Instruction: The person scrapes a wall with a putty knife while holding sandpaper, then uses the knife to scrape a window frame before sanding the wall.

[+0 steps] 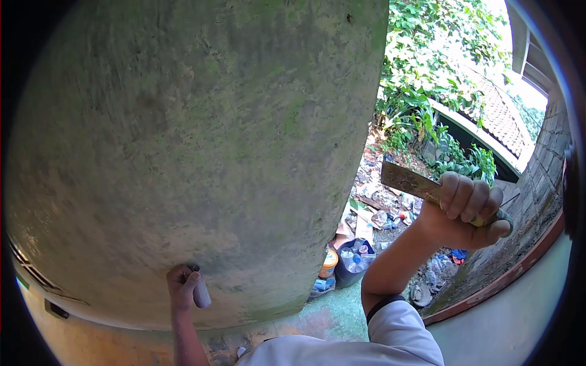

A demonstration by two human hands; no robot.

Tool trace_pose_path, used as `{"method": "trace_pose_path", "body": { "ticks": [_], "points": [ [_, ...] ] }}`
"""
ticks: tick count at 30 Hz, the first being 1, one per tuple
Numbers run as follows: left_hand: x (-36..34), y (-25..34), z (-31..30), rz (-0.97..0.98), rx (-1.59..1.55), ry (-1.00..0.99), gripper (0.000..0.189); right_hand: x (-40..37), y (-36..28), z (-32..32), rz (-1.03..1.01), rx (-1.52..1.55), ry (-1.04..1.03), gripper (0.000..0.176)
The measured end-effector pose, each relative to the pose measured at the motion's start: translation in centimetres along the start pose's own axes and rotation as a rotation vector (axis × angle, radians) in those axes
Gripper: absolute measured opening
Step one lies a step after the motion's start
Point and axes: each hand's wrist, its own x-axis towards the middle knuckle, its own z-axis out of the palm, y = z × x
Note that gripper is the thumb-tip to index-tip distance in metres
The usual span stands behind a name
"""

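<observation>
A cleaver-like tool with a broad, stained blade (410, 183) is gripped in my right hand (467, 204), raised at the right, with its greenish handle end showing below the fingers. The blade points left, apart from the wall. Low at the left, my left hand (183, 285) is closed around a greyish cylindrical object (202, 295), with a small dark tip (195, 268) at its top, close to the mottled grey-green wall (232, 152). I cannot tell whether the tip touches the wall.
A dark bin (351, 277) of plastic bottles and an orange-and-white bucket (329, 262) stand by the wall's edge. Litter (390, 213) covers the ground beyond. A block wall (540, 177) runs along the right, with a red-brown ledge (513, 271) below. Plants (421, 116) grow behind.
</observation>
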Motion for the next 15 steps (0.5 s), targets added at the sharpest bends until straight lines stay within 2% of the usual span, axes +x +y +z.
{"method": "trace_pose_path", "body": {
  "ticks": [2, 6, 8, 11, 15],
  "points": [
    [0.0, 0.0, 0.1, -0.004, -0.005, 0.005, 0.037, 0.6, 0.2, -0.5, -0.049, 0.024, -0.068, 0.031],
    [0.0, -0.1, 0.1, 0.002, 0.003, 0.023, 0.038, 0.7, 2.0, -1.0, -0.089, 0.074, -0.054, 0.033],
    [0.0, -0.1, 0.2, 0.002, 0.012, 0.031, 0.039, 0.0, 4.5, -1.3, -0.055, 0.098, 0.058, 0.032],
    [0.1, 0.0, 0.4, 0.014, 0.01, 0.035, 0.039, -0.5, 4.8, -2.2, -0.002, 0.032, 0.051, 0.03],
    [0.0, -0.4, 0.3, 0.022, 0.008, 0.05, 0.039, 0.0, 2.8, -1.5, -0.093, 0.114, 0.047, 0.028]
  ]
}}
